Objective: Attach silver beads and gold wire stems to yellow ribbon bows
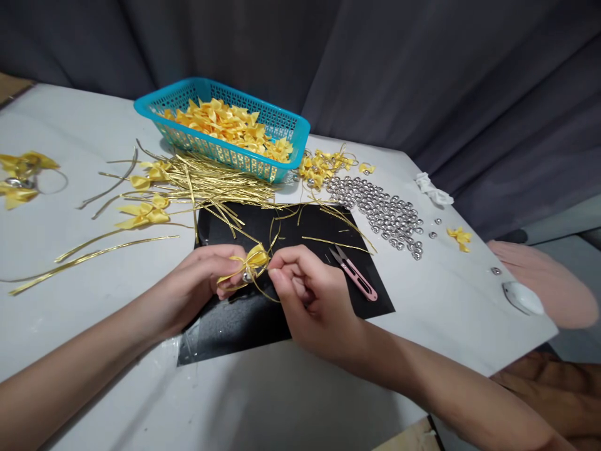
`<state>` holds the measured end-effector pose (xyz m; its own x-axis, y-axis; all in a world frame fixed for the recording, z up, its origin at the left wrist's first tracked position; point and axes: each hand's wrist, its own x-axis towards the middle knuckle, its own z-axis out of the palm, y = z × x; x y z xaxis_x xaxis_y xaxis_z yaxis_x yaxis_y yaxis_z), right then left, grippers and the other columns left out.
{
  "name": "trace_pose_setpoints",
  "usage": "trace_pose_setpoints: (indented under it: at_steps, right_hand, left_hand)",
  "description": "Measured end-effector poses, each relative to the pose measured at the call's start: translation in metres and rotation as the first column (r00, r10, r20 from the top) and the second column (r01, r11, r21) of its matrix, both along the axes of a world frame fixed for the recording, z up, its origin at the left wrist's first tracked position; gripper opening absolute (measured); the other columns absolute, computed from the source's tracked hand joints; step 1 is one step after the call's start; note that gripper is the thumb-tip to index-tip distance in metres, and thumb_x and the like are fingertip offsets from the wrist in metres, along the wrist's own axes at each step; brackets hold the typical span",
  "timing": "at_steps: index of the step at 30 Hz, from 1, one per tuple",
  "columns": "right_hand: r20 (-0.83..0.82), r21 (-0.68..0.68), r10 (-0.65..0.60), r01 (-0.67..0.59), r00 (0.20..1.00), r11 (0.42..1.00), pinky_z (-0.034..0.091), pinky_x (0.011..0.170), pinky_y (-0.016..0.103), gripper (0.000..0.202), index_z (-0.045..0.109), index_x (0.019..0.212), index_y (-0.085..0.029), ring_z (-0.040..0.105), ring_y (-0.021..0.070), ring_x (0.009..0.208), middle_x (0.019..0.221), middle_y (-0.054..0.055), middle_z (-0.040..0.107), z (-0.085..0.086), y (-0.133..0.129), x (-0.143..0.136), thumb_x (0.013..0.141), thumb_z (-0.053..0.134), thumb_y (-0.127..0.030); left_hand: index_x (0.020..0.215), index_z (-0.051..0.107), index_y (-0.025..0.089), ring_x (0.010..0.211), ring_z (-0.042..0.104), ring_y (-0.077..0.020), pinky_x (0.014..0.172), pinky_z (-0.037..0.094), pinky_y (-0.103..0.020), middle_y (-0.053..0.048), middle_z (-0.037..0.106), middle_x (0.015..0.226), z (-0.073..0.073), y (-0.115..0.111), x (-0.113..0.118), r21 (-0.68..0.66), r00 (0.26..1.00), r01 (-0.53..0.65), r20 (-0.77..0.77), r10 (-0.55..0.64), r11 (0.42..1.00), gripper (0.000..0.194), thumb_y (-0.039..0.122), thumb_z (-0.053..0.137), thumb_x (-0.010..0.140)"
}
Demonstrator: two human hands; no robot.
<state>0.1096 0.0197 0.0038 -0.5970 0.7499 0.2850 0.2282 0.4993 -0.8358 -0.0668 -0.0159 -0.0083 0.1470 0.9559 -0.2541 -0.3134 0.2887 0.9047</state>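
My left hand point(206, 272) is closed on a yellow ribbon bow point(256, 257), pinching it between thumb and fingers. A small silver bell point(246, 275) sits at the bow's middle. Thin gold cord point(267, 293) loops around the bow and trails below it. My right hand point(312, 291) pinches the gold cord just beside the bow with thumb and forefinger. Both hands are over a black mat point(253, 332). Pink-handled thread snips point(355, 275) lie on the mat to the right of my right hand, blades pointing away.
Behind the mat stands a blue basket point(216, 149) of yellow bows point(225, 122). Gold cords point(225, 181) lie before it. Silver bells point(380, 210) spread to the right, near finished-looking bows point(322, 168). A white computer mouse point(523, 297) rests near the table's right edge.
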Motion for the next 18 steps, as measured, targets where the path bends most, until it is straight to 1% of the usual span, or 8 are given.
trace_pose_setpoints:
  at_steps: [5, 12, 18]
  right_hand:
    - [-0.020, -0.024, 0.008, -0.008, 1.000, 1.000, 0.026, 0.045, 0.017, 0.003, 0.048, 0.087, -0.017, 0.026, 0.0027, 0.041, 0.052, -0.012, 0.031, -0.0013, 0.0007, -0.0005, 0.090, 0.046, -0.016]
    - [-0.009, -0.089, -0.013, 0.012, 1.000, 0.996, 0.024, 0.043, 0.018, 0.003, 0.048, 0.086, -0.018, 0.026, 0.0036, 0.040, 0.051, -0.012, 0.032, 0.0006, -0.0014, -0.0012, 0.088, 0.047, -0.018]
    - [0.001, -0.104, -0.020, 0.020, 1.000, 0.994, 0.024, 0.043, 0.018, 0.002, 0.048, 0.086, -0.018, 0.025, 0.0035, 0.040, 0.052, -0.012, 0.031, 0.0020, -0.0026, -0.0017, 0.087, 0.047, -0.017]
  left_hand:
    - [0.048, 0.052, 0.020, 0.048, 0.028, -0.0109, 0.048, 0.025, -0.026, 0.006, 0.040, 0.047, 0.0004, 0.0013, 0.0010, 0.007, 1.000, 0.003, -0.012, -0.003, 1.000, 0.025, 0.032, 0.060, 0.069]
    - [0.047, 0.050, 0.020, 0.047, 0.029, -0.0107, 0.048, 0.025, -0.026, 0.006, 0.040, 0.047, 0.0012, 0.0031, 0.0024, 0.013, 1.000, -0.002, -0.020, 0.002, 1.000, 0.025, 0.032, 0.060, 0.068]
    - [0.048, 0.050, 0.020, 0.048, 0.029, -0.0111, 0.049, 0.026, -0.026, 0.006, 0.040, 0.047, -0.0002, 0.0024, 0.0015, 0.010, 1.000, 0.002, -0.025, -0.002, 1.000, 0.026, 0.032, 0.059, 0.069]
